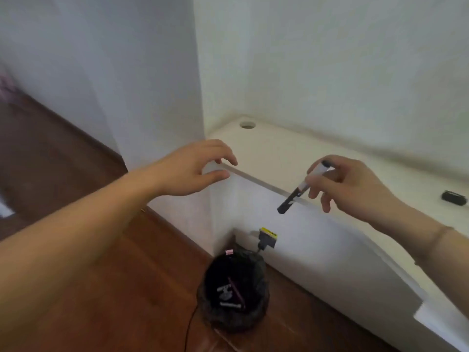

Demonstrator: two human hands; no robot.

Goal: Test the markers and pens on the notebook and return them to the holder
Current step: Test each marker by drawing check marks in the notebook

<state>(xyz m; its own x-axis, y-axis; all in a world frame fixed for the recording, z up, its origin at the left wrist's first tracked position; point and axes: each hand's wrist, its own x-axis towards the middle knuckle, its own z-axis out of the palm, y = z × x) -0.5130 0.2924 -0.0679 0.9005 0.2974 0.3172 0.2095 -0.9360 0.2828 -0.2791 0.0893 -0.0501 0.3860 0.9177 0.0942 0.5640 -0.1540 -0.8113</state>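
Note:
My right hand (355, 189) pinches a marker (295, 193) with a white barrel and black ends, tilted down to the left, over the left edge of the white desk (279, 153). My left hand (200, 166) hovers at the desk's corner, fingers loosely curved and holding nothing. Below the marker, on the floor, stands a waste bin (234, 290) lined with a black bag; a few pens or markers lie inside it. No notebook or holder is in view.
A small black object (454, 198) lies on the desk at the far right. A cable hole (247, 124) is near the desk's back corner. A plug with a yellow tag (266, 238) sits on the desk's side panel. Brown wooden floor lies to the left.

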